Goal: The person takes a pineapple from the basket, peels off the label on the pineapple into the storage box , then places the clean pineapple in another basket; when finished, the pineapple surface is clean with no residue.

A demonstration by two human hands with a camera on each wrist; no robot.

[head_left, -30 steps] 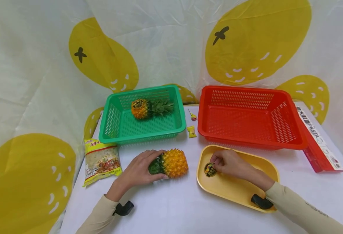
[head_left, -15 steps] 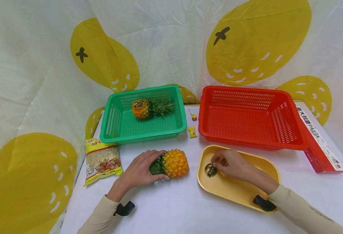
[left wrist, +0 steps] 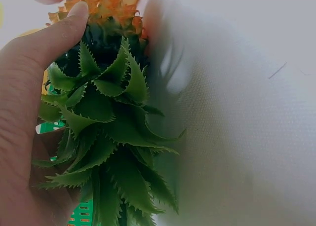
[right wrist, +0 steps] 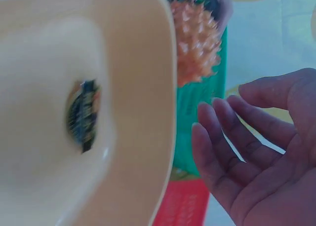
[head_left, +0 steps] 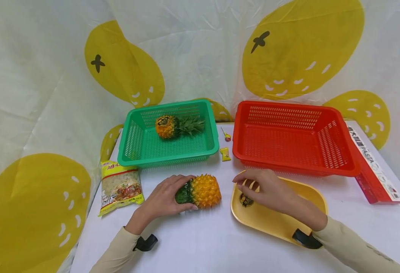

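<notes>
On the white table my left hand (head_left: 167, 195) grips a toy pineapple (head_left: 207, 190) around its green end, thumb on the near side. Its spiky leaves (left wrist: 108, 127) fill the left wrist view, and its orange body points right. My right hand (head_left: 268, 189) hovers over the left part of a yellow tray (head_left: 264, 220), fingers loosely bent and holding nothing. Beneath it, flat in the tray, lies a black-and-gold label sticker (right wrist: 84, 115). A second pineapple (head_left: 166, 127), with a similar black label on it, lies in the green basket (head_left: 167, 159) behind my left hand.
A red basket (head_left: 292, 163) stands behind the tray, with a red pasta box (head_left: 374, 167) on its right. Between the baskets lie a lollipop (head_left: 226, 136) and a small yellow wrapped candy (head_left: 225, 154). A yellow food packet (head_left: 121, 185) lies at the left.
My right hand has let go of the label sticker, which stays in the tray, and has risen slightly leftward with its fingers opened. The left hand keeps its grip on the pineapple.
</notes>
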